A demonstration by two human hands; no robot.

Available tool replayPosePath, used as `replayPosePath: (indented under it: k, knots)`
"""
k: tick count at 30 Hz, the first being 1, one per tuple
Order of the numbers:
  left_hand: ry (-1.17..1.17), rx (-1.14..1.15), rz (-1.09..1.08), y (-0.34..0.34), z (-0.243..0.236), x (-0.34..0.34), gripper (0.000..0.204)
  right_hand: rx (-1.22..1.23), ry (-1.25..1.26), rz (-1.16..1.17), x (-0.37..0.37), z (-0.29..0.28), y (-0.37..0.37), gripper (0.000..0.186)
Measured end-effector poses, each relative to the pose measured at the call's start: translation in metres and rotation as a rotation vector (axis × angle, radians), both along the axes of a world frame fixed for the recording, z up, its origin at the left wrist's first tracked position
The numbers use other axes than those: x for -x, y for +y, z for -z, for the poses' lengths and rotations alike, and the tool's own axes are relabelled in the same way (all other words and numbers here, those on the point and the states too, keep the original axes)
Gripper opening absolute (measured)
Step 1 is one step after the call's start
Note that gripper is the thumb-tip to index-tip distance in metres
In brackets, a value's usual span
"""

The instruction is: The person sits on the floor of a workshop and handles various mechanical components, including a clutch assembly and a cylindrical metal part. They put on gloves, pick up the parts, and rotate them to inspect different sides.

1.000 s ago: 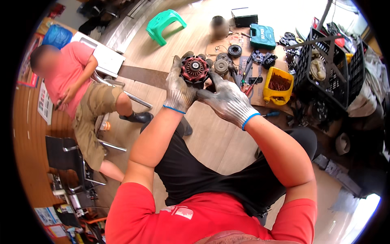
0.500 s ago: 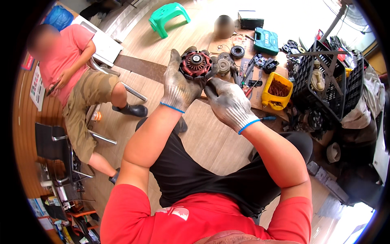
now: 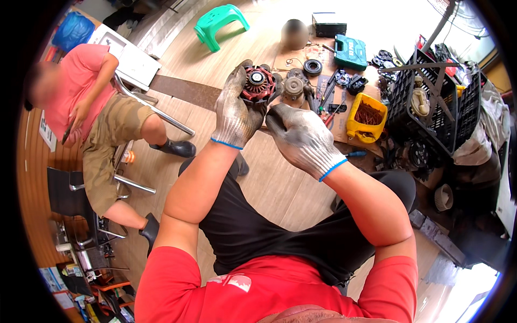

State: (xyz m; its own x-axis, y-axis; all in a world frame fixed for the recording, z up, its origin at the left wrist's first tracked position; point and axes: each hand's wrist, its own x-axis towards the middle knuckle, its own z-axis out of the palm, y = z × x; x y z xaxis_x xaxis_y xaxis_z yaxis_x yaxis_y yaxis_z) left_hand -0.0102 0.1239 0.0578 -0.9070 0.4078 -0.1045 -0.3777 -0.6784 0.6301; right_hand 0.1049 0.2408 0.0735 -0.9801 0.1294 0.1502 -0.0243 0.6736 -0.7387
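Wearing a grey-white knitted work glove, my left hand [image 3: 235, 110] is wrapped round an alternator rotor [image 3: 257, 85] with reddish windings, dark metal claws and a shiny round shaft end facing up. My right hand [image 3: 299, 134], gloved the same way, is just right of and below the rotor. Its fingers are curled together, and whatever they may hold is hidden. Beyond my right hand stands a dirty, round grey metal housing [image 3: 293, 88].
On cardboard to the right lie a black ring-shaped pulley [image 3: 312, 67], a teal tool case [image 3: 350, 52] and a cut yellow jug [image 3: 367, 117] holding rusty pieces. Black crates [image 3: 431, 107] stand farther right. A green stool [image 3: 222, 26] is ahead; a seated person [image 3: 86, 107] is at left.
My right hand has moved slightly down and left, its fingers drawing away from the rotor. The rotor has turned a little in my left hand. The seated person has shifted slightly.
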Motion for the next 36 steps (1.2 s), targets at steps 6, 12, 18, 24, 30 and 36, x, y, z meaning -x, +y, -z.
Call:
replayPosePath:
  k: [6,12,18,24,30,36]
  knots:
    - [0.095,-0.006,0.122,-0.009,-0.003,0.008,0.035,0.153,0.062,0.054,-0.008,-0.014,0.019,0.029]
    - [0.059,-0.074,0.328,-0.022,-0.014,0.008,0.043,0.053,0.131,0.166,-0.007,-0.015,0.054,0.025]
    - [-0.012,0.098,0.425,-0.027,-0.023,0.007,0.047,-0.061,0.152,0.134,-0.007,-0.004,0.066,0.024]
    - [-0.066,-0.053,0.464,-0.031,-0.026,0.007,0.051,-0.039,0.092,0.086,-0.012,0.000,0.071,0.024]
    - [-0.047,-0.171,0.269,-0.039,-0.032,0.012,0.062,0.114,-0.017,-0.076,-0.017,0.015,0.045,0.024]
    - [-0.069,-0.011,0.104,-0.039,-0.027,0.017,0.063,0.182,-0.111,-0.273,-0.019,0.029,0.038,0.027]
